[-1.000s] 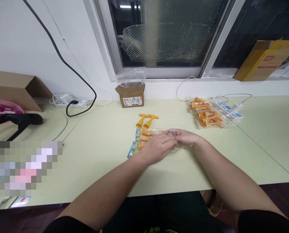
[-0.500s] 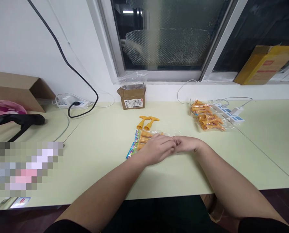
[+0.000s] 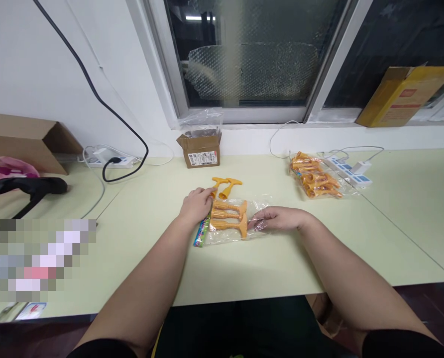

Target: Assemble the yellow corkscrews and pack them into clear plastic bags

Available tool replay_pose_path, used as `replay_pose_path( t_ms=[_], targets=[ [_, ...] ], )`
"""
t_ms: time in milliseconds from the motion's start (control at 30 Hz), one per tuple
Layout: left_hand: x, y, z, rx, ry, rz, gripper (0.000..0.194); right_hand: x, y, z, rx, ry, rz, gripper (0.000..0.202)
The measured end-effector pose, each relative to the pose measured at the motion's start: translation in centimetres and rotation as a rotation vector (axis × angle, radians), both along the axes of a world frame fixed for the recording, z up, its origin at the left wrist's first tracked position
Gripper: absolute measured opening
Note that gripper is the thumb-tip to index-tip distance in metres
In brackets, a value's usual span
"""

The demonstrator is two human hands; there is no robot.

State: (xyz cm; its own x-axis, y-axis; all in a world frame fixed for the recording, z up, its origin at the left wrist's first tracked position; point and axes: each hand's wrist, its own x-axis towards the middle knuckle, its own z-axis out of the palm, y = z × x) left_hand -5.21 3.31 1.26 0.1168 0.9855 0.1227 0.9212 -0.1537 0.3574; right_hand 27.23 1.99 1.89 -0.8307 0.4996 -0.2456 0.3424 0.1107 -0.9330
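Note:
A clear plastic bag [image 3: 225, 238] lies flat before me, with several yellow T-handled plastic pieces [image 3: 227, 224] inside and a blue-green printed strip [image 3: 200, 234] along its left end. My left hand [image 3: 195, 205] is closed at the upper corner of that strip, its fingertips beside a loose yellow T-handled piece [image 3: 231, 188]. A second loose piece [image 3: 219, 181] lies partly behind those fingers. At the bag's right end, my right hand [image 3: 281, 218] has its curled fingers on the clear plastic; some fingertips are covered by the film.
Another bag of yellow pieces [image 3: 313, 176] lies at the right, next to a white power strip [image 3: 351, 171]. A small open cardboard box [image 3: 201, 151] stands by the wall. Farther left are a black cable [image 3: 119, 117], a black frame [image 3: 31, 185] and a larger carton [image 3: 16, 134].
My left hand has moved left from the middle of the bag to its printed end, uncovering the yellow pieces. My right hand stays at the right end, now apart from the left.

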Motion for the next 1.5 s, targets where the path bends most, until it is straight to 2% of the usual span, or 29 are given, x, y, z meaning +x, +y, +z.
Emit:
replay_pose_path(
  t_ms=[100, 233, 333, 533, 600, 667, 733, 833, 967, 1033, 1100, 1200, 1300, 1400, 1500],
  targets=[
    [0.2, -0.1, 0.5, 0.008, -0.016, 0.056, 0.036, -0.4, -0.3, 0.2, 0.045, 0.004, 0.005, 0.033],
    [-0.1, 0.2, 0.7, 0.000, -0.061, 0.146, 0.025, 0.0, -0.1, 0.5, 0.037, -0.004, -0.092, 0.021],
    [-0.4, 0.4, 0.5, 0.003, -0.076, 0.181, 0.023, 0.8, 0.4, 0.6, 0.051, 0.021, -0.248, 0.015],
    [-1.0, 0.5, 0.7, 0.032, -0.124, 0.325, 0.017, 1.4, 1.3, 0.2, 0.210, 0.107, -0.623, 0.015],
    [-1.4, 0.6, 0.9, 0.105, -0.233, 0.377, 0.017, 1.3, 1.5, 0.2, 0.269, 0.137, -0.714, 0.016],
    [-1.5, 0.6, 1.1, 0.219, -0.399, 0.376, 0.017, 1.3, 1.5, 0.2, 0.334, 0.191, -0.801, 0.015],
    [-1.2, 0.4, 1.4, 0.331, -0.557, 0.290, 0.018, 1.3, 1.5, 0.4, 0.393, 0.244, -0.859, 0.012],
    [0.3, -1.0, 2.0, 0.391, -0.687, 0.007, 0.023, 1.2, 1.0, 1.1, 0.402, 0.309, -0.835, 0.014],
    [3.0, -3.6, 2.4, 0.318, -0.669, -0.425, 0.024, 0.5, 0.0, 1.8, 0.224, 0.432, -0.684, 0.046],
    [3.9, -4.5, 2.5, 0.286, -0.638, -0.558, 0.022, 0.1, -0.4, 1.9, 0.140, 0.450, -0.646, 0.048],
    [4.3, -4.8, 2.5, 0.275, -0.623, -0.611, 0.023, 0.1, -0.4, 2.1, 0.089, 0.437, -0.632, 0.043],
    [4.0, -4.5, 2.8, 0.328, -0.597, -0.554, 0.030, 1.3, 0.0, 2.7, 0.046, 0.467, -0.699, 0.039],
    [2.9, -3.8, 3.2, 0.376, -0.485, -0.379, 0.024, 4.2, 0.8, 3.3, 0.024, 0.535, -0.888, 0.033],
    [1.7, -2.9, 3.2, 0.255, -0.277, -0.174, 0.020, 6.8, 1.3, 3.4, -0.035, 0.451, -0.965, 0.026],
    [0.7, -2.1, 2.7, 0.116, -0.178, -0.002, 0.026, 7.5, 1.6, 2.8, -0.081, 0.291, -0.909, 0.024]
  ],
)
